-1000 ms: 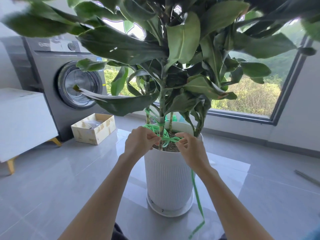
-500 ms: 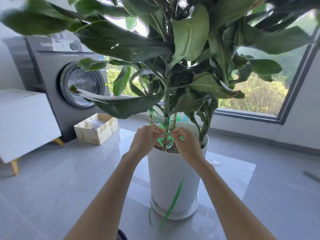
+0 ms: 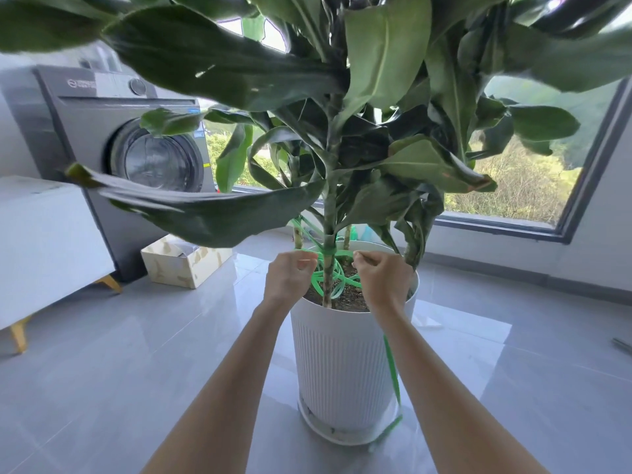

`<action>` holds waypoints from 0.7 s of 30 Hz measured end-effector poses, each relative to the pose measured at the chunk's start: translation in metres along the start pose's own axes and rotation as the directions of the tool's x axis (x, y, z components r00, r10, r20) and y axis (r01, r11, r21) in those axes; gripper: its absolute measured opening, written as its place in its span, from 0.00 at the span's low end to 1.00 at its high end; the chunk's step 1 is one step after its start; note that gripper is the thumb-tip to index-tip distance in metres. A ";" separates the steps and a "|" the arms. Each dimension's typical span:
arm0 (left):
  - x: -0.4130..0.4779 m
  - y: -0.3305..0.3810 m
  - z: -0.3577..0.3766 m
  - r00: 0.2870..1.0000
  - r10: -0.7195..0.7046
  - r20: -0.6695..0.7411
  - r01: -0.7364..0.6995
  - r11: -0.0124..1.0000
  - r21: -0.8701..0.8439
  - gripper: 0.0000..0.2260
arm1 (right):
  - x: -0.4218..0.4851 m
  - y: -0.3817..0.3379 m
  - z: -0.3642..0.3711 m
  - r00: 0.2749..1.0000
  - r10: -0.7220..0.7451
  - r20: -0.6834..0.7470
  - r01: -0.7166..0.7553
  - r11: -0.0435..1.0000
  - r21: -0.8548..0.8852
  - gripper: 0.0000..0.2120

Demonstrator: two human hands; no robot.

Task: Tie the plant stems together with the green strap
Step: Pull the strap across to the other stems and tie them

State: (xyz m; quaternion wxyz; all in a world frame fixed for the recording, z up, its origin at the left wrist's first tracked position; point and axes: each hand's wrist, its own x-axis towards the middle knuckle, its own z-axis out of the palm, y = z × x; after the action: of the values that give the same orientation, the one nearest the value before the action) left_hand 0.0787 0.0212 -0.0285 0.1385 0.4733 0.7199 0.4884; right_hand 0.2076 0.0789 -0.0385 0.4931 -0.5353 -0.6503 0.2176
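A large leafy plant stands in a white ribbed pot on the floor. Its main stem rises from the soil, with thinner stems beside it. A green strap runs taut across the main stem just above the pot rim, and loose loops of it hang below around the stem base. My left hand pinches the strap left of the stem. My right hand pinches it on the right. A long free end trails from under my right wrist down the pot side to the floor.
A grey washing machine stands at the back left, a white cabinet on yellow legs further left, and an open cardboard box on the floor between them and the pot. Big leaves overhang my hands. A window fills the back wall.
My hands have moved apart, drawing the strap taut across the main stem. The free end has swung from the pot front to its right side. The view has moved closer.
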 end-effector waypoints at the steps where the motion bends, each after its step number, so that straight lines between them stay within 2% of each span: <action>1: 0.000 0.000 0.002 1.000 -0.006 0.001 0.006 1.000 -0.011 0.11 | 0.000 -0.001 0.003 0.999 -0.013 0.029 0.012 0.999 0.033 0.09; 5: 0.002 0.001 0.007 1.000 -0.020 -0.008 0.019 0.998 -0.068 0.13 | 0.000 -0.002 0.014 0.981 -0.066 0.185 0.053 0.996 0.075 0.09; 10: 0.003 0.002 0.008 0.994 -0.058 -0.093 0.048 0.994 -0.102 0.06 | 0.004 0.001 0.015 0.969 -0.083 0.234 0.050 0.988 0.143 0.09; 14: 0.002 0.004 0.006 0.991 -0.028 -0.130 0.021 0.998 -0.059 0.06 | 0.006 0.001 0.013 0.961 -0.102 0.256 0.071 0.989 0.129 0.09; 17: 0.003 0.004 0.004 0.992 -0.060 -0.108 0.050 0.994 -0.095 0.07 | 0.006 0.000 0.009 0.966 -0.108 0.234 0.081 0.989 0.121 0.09; 21: 0.001 0.005 -0.001 0.990 -0.141 -0.002 0.136 0.957 -0.257 0.05 | 0.006 0.002 0.003 0.969 -0.134 0.209 0.119 0.989 0.083 0.08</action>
State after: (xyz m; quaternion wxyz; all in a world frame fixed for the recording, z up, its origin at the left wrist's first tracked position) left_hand 0.0803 0.0220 -0.0232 0.2250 0.3948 0.6836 0.5711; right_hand 0.2063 0.0862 -0.0389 0.4516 -0.4487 -0.7244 0.2646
